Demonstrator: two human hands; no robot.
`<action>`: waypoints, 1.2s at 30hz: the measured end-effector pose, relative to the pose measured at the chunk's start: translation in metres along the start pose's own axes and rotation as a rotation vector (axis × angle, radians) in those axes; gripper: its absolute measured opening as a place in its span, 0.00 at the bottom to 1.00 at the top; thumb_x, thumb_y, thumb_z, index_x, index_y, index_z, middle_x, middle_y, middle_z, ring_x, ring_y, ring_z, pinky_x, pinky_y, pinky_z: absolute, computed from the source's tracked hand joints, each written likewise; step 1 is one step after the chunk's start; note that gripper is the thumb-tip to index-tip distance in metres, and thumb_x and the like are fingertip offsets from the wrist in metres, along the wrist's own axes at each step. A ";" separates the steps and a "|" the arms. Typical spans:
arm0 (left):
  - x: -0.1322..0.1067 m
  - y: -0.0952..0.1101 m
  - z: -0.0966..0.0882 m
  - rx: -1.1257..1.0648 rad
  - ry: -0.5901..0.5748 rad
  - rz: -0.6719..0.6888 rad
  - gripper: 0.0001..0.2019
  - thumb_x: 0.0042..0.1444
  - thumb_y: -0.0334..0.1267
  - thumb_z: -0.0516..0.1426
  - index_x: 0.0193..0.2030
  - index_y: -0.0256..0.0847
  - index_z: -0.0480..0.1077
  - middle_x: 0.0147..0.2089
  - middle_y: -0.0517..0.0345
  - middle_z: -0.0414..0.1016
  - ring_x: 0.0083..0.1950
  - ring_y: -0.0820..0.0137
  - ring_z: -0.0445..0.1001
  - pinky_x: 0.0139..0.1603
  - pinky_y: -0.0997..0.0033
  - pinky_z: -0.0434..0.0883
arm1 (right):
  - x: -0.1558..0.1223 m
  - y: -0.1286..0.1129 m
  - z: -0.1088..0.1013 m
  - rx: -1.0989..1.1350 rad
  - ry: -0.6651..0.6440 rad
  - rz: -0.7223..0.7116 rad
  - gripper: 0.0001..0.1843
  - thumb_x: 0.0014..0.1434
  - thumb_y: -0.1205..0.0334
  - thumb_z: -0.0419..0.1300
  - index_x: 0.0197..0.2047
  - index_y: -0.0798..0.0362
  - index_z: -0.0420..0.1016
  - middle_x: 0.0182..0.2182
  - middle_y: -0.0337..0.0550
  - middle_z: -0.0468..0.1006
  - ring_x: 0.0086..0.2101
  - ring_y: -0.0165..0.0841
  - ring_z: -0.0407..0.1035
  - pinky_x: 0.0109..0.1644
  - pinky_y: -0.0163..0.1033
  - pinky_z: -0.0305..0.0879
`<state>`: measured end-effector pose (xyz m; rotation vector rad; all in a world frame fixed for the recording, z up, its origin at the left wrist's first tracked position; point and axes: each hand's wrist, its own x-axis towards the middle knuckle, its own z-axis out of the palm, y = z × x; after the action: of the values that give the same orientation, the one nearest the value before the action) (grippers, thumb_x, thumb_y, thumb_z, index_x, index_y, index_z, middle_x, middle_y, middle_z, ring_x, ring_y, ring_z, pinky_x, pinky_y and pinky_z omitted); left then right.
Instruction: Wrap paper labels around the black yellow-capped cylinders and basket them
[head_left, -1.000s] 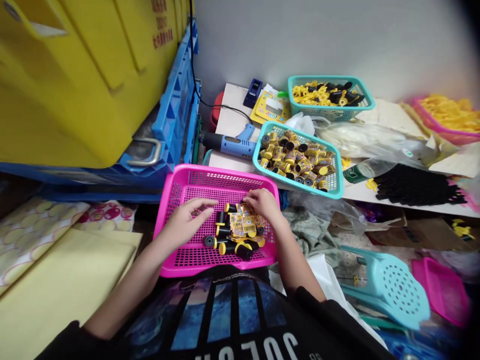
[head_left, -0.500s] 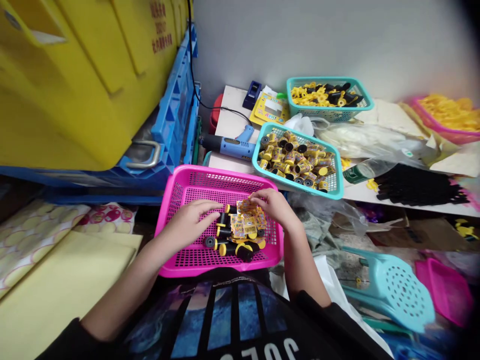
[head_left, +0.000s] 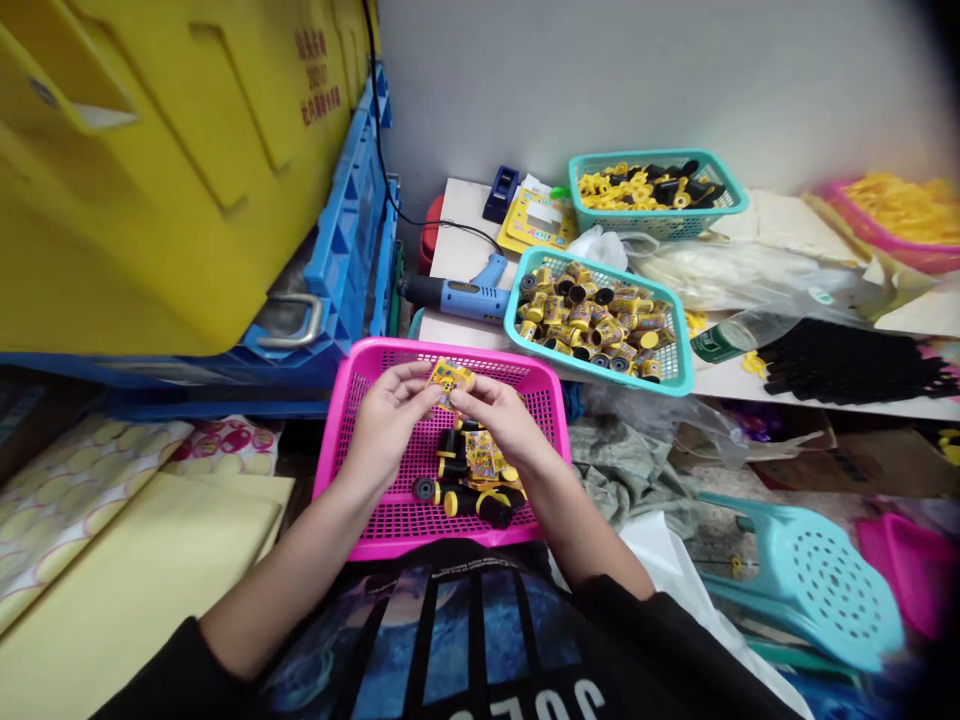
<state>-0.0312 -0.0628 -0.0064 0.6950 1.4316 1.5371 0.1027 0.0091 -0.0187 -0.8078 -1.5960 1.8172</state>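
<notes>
A pink mesh basket point(head_left: 367, 380) rests on my lap and holds several black-and-yellow rollers point(head_left: 469, 495) and a heap of yellow stickers point(head_left: 486, 455). Above its middle, my left hand point(head_left: 391, 425) and my right hand point(head_left: 499, 420) meet, and both pinch one yellow sticker point(head_left: 448, 378) between their fingertips. Whether the left hand also holds a roller is hidden by its fingers.
A teal basket point(head_left: 670, 375) of wrapped rollers sits on the low table behind, with a blue glue gun point(head_left: 465, 292) to its left. A second teal basket point(head_left: 731, 203) stands farther back. Yellow bins point(head_left: 165, 160) and a blue crate point(head_left: 352, 250) rise at left. A teal stool point(head_left: 810, 580) lies at right.
Both hands have lifted off the pile in the pink basket and come together above it, now holding one yellow sticker between them.
</notes>
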 end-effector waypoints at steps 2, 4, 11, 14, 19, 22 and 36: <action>-0.002 -0.001 -0.003 -0.030 -0.025 -0.062 0.18 0.47 0.37 0.64 0.46 0.39 0.69 0.37 0.57 0.78 0.38 0.71 0.77 0.37 0.72 0.72 | 0.001 0.005 0.004 0.018 0.056 0.007 0.15 0.54 0.48 0.62 0.30 0.52 0.70 0.28 0.36 0.73 0.31 0.28 0.67 0.37 0.35 0.65; -0.003 0.000 -0.007 -0.032 -0.060 -0.084 0.20 0.48 0.37 0.64 0.48 0.39 0.69 0.39 0.56 0.79 0.40 0.70 0.77 0.38 0.72 0.72 | 0.002 0.006 0.006 -0.048 0.082 -0.022 0.15 0.56 0.49 0.61 0.30 0.52 0.69 0.27 0.36 0.72 0.30 0.28 0.65 0.37 0.35 0.63; 0.001 0.005 -0.011 0.114 -0.082 0.047 0.33 0.45 0.34 0.66 0.59 0.40 0.63 0.28 0.65 0.76 0.35 0.71 0.77 0.42 0.68 0.74 | 0.002 0.001 0.012 -0.339 0.153 -0.085 0.16 0.60 0.53 0.58 0.25 0.53 0.66 0.23 0.34 0.68 0.26 0.28 0.62 0.33 0.34 0.58; 0.003 0.001 -0.013 0.151 -0.009 0.063 0.21 0.48 0.36 0.65 0.49 0.38 0.70 0.28 0.61 0.78 0.30 0.71 0.77 0.36 0.70 0.75 | 0.003 0.007 0.010 -0.442 0.158 -0.130 0.18 0.66 0.54 0.50 0.26 0.53 0.66 0.25 0.37 0.69 0.28 0.30 0.63 0.34 0.35 0.59; 0.003 -0.002 -0.024 0.198 0.093 0.066 0.11 0.49 0.41 0.65 0.37 0.37 0.77 0.31 0.56 0.81 0.31 0.70 0.77 0.34 0.70 0.75 | 0.003 0.030 0.001 -1.127 -0.276 -0.241 0.10 0.64 0.69 0.51 0.41 0.54 0.74 0.42 0.48 0.76 0.42 0.39 0.65 0.46 0.43 0.59; 0.003 -0.005 -0.029 0.204 0.096 0.041 0.13 0.50 0.43 0.64 0.40 0.39 0.79 0.37 0.54 0.83 0.35 0.68 0.79 0.38 0.68 0.76 | 0.003 0.046 0.004 -1.409 -0.629 -0.334 0.12 0.62 0.71 0.53 0.45 0.52 0.76 0.48 0.50 0.75 0.47 0.43 0.63 0.48 0.47 0.58; 0.000 -0.021 -0.047 0.161 0.063 0.059 0.16 0.50 0.48 0.64 0.41 0.40 0.80 0.37 0.52 0.83 0.32 0.67 0.79 0.38 0.66 0.76 | 0.012 0.001 -0.022 -0.187 0.059 -0.109 0.16 0.54 0.59 0.61 0.46 0.50 0.67 0.39 0.42 0.74 0.36 0.33 0.70 0.40 0.40 0.68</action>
<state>-0.0670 -0.0860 -0.0346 0.7975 1.6079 1.5116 0.1115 0.0325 -0.0227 -0.8317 -1.7557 1.5716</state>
